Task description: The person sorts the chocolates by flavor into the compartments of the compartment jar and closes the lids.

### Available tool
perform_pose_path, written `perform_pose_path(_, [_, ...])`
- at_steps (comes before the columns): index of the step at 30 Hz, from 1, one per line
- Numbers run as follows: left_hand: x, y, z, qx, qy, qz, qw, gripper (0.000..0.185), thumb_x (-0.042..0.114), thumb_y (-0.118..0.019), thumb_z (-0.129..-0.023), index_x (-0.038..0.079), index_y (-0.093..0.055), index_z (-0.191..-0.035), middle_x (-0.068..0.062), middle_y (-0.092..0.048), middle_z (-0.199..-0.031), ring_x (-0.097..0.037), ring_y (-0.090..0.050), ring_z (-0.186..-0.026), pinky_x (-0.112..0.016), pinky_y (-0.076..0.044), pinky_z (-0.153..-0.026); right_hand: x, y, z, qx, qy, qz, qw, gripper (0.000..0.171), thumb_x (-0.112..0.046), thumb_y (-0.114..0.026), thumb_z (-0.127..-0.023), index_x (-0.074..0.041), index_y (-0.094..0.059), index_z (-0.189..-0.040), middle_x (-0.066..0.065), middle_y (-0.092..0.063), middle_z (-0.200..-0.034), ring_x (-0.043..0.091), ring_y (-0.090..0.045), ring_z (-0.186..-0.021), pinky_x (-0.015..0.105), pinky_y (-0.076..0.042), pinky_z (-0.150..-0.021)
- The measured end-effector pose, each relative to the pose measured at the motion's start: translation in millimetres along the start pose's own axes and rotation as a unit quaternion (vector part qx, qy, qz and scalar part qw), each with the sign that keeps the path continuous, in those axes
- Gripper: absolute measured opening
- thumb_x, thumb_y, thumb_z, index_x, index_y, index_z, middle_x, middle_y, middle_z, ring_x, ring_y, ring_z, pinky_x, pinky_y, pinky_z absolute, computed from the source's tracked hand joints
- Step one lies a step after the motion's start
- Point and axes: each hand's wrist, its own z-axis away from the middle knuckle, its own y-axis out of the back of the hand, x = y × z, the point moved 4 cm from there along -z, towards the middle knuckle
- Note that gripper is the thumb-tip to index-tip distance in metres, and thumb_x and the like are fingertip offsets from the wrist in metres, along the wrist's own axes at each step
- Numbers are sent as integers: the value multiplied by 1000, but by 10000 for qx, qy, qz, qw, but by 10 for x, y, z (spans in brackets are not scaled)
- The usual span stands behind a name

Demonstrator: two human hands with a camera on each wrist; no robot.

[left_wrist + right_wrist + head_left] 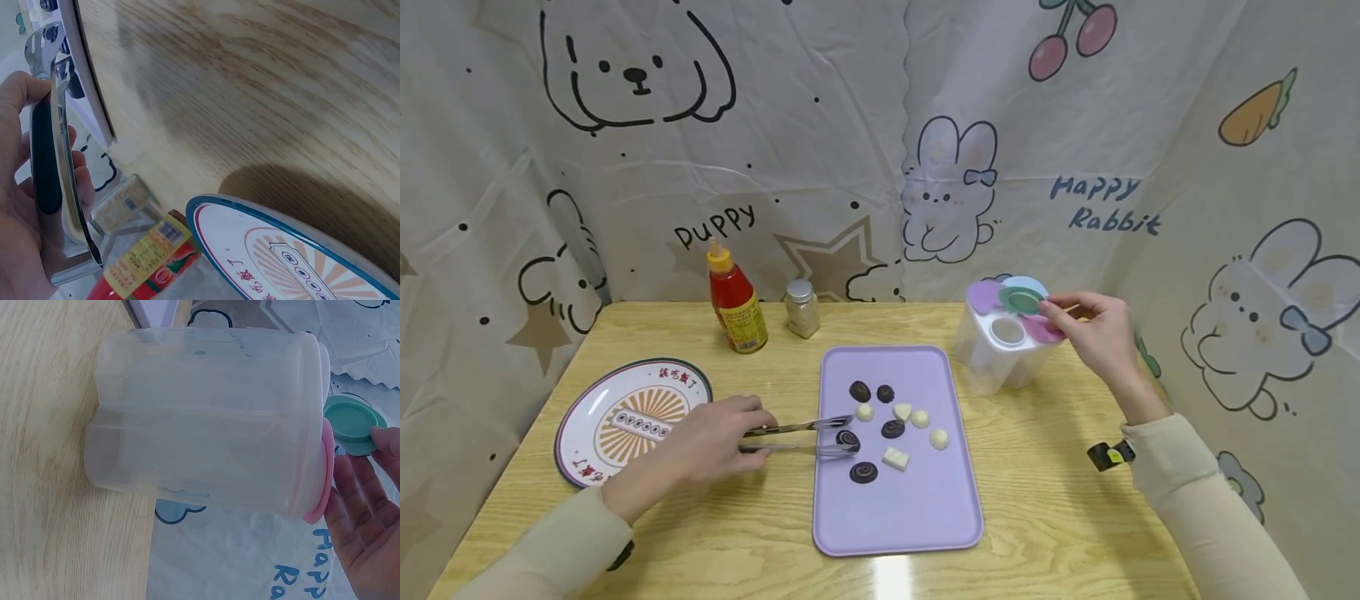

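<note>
My left hand (718, 437) grips a pair of metal tongs (57, 144) with a dark handle. Their spread tips reach over the left edge of a purple tray (895, 521), on either side of a dark swirled chocolate (847, 438). Several dark and white chocolates lie around it, among them a white block (895, 457). At the right, my right hand (1093, 329) pinches the rim of a green round lid (351, 420), which is raised on a clear plastic container (206, 419). A round opening (1007, 332) shows in the container's top, beside pink and purple lids.
A white plate (576, 417) with a dark rim lies left of the tray, under my left forearm. Behind stand a red sauce bottle (735, 304) with a yellow cap and a small glass jar (802, 310). A printed cloth (850, 142) hangs behind the table.
</note>
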Motion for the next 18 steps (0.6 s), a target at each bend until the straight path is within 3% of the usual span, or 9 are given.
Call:
perform_pose_path(11, [11,-38,-20,-52,-209,196,9996,16,28,-78,-88,23,-77,-104,11,-62,-88,0,-46,-72,-21,-41,-59,-9,-7,25,-2,27,32,10000,37,-35,-76,-97,-2,-77,-115,-29,-65,-91,3,-61,-80,13,-54,-66])
perform_pose_path(18, [19,-63,-26,-99,-147,216,9996,21,29,-79,-88,21,-78,-108,9,-63,-89,0,-44,-70,-21,-40,-59,-14,-2,14,27,62,5,10000,37,-34,-77,-97,-1,-77,-114,-30,-65,-90,2,-61,-79,13,-53,-65])
